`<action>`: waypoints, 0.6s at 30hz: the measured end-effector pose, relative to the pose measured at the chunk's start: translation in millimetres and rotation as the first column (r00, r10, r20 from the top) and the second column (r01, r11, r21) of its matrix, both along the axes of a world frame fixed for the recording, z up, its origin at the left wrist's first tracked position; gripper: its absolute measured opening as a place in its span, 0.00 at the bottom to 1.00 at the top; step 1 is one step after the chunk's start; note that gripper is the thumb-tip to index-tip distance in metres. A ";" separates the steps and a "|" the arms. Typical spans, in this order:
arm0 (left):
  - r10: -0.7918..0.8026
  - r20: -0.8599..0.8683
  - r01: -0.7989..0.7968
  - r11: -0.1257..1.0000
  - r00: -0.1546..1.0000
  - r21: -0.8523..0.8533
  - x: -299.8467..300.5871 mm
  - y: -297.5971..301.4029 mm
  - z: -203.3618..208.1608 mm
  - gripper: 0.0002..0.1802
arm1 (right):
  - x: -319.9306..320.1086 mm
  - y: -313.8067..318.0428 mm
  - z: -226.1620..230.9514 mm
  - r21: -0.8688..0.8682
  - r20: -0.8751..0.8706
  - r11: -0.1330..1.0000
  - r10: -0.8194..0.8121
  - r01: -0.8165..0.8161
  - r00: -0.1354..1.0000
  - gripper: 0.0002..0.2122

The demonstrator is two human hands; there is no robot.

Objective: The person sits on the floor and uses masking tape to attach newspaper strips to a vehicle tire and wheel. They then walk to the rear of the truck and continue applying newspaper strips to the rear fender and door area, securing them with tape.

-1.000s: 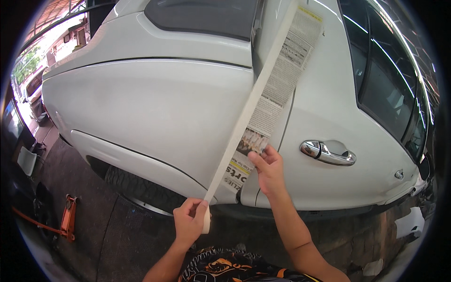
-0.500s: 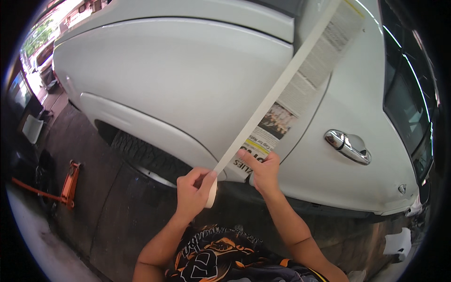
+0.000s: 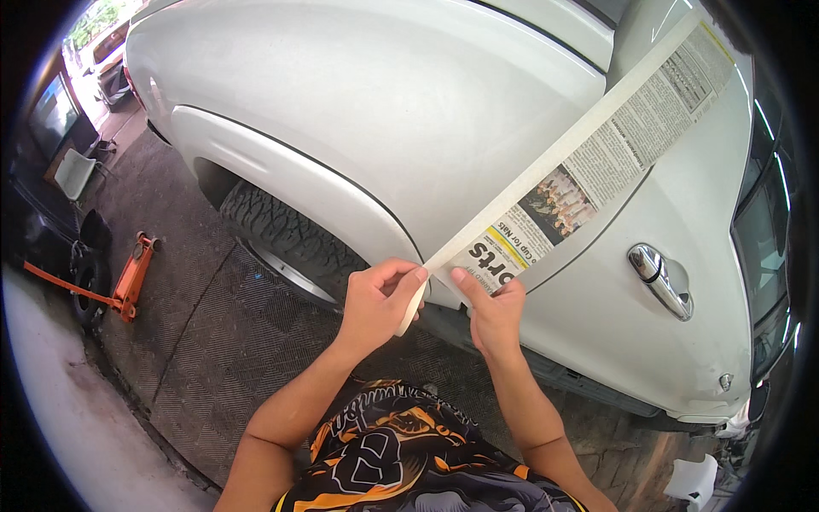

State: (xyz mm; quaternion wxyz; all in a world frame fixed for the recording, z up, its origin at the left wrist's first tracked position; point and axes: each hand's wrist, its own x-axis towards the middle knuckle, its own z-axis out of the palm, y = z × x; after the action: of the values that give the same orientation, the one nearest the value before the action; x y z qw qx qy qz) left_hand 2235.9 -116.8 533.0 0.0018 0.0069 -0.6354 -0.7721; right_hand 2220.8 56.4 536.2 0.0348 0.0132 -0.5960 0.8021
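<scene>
A long strip of newspaper [image 3: 627, 136] slants across the side of a silver-white vehicle [image 3: 358, 94]. Along its left edge runs a band of pale masking tape [image 3: 529, 183]. My left hand [image 3: 375, 303] pinches the tape at the lower end of the band and holds the masking tape roll [image 3: 410, 312], partly hidden by my fingers. Close beside it, my right hand [image 3: 495, 311] grips the newspaper's bottom end, thumb on the printed face and fingers hidden behind. Both hands are at the body's lower edge, between the rear wheel [image 3: 286, 235] and the door.
A chrome door handle [image 3: 661, 280] juts from the door on the right. On the dark textured floor to the left stands an orange floor jack [image 3: 135, 277]. A white chair [image 3: 77, 173] is farther back. A white piece [image 3: 692, 478] lies at lower right.
My left hand has come up and in toward my right hand, so the two are closer together. The view has shifted, with the vehicle and newspaper appearing farther right.
</scene>
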 end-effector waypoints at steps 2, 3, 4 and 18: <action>-0.005 0.007 0.005 1.000 1.000 0.007 -0.6 1.3 -0.8 0.10 | 1.4 0.4 -0.5 0.000 -0.013 1.000 0.010 -0.010 1.000 0.13; -0.007 0.010 0.007 1.000 1.000 0.011 -0.8 1.7 -1.1 0.10 | 1.7 0.6 -0.9 -0.002 -0.015 1.000 0.008 -0.009 1.000 0.13; -0.013 0.015 0.013 1.000 1.000 0.012 -1.1 1.7 -0.9 0.10 | 1.5 0.7 -1.5 -0.003 -0.017 1.000 0.008 -0.008 1.000 0.13; -0.023 -0.007 0.023 0.999 1.000 0.047 -1.0 2.8 -3.3 0.10 | 1.0 -1.6 -5.0 -0.021 -0.035 0.999 -0.027 0.026 0.999 0.11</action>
State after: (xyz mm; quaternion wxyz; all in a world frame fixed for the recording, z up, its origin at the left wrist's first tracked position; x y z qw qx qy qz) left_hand 2235.0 -114.0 529.7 -0.0052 -0.0027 -0.6170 -0.7870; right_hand 2221.8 54.8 531.3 0.0560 0.0190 -0.5872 0.8073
